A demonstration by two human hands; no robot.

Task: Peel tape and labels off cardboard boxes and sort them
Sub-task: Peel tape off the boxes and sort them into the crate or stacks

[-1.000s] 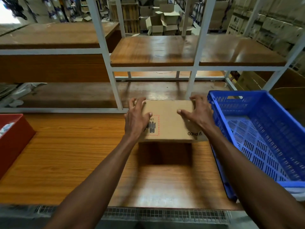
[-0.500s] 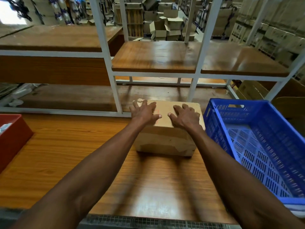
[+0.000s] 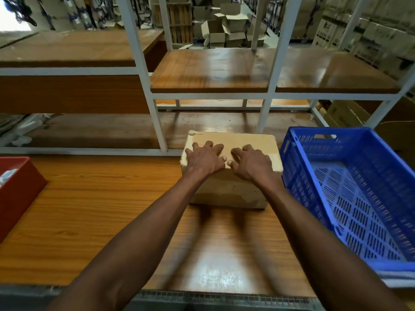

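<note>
A brown cardboard box (image 3: 244, 140) stands on the wooden table (image 3: 101, 209), just left of the blue crate. My left hand (image 3: 205, 159) lies palm down on the left part of its top face, fingers spread. My right hand (image 3: 251, 162) lies palm down beside it on the right part of the top, the two thumbs almost touching. A scrap of pale tape sticks up at the box's far left corner (image 3: 191, 132). The box's front face (image 3: 226, 191) shows torn, patchy paper.
A blue slotted plastic crate (image 3: 359, 198) stands at the right, close to the box. A red bin (image 3: 20, 191) with pale scraps sits at the left edge. White metal shelf posts (image 3: 157, 122) rise behind the box. More cardboard boxes (image 3: 222, 30) are piled far back.
The box was held tilted up by its sides a second ago; it now stands flat on the table. Both hands have moved from the sides onto its top.
</note>
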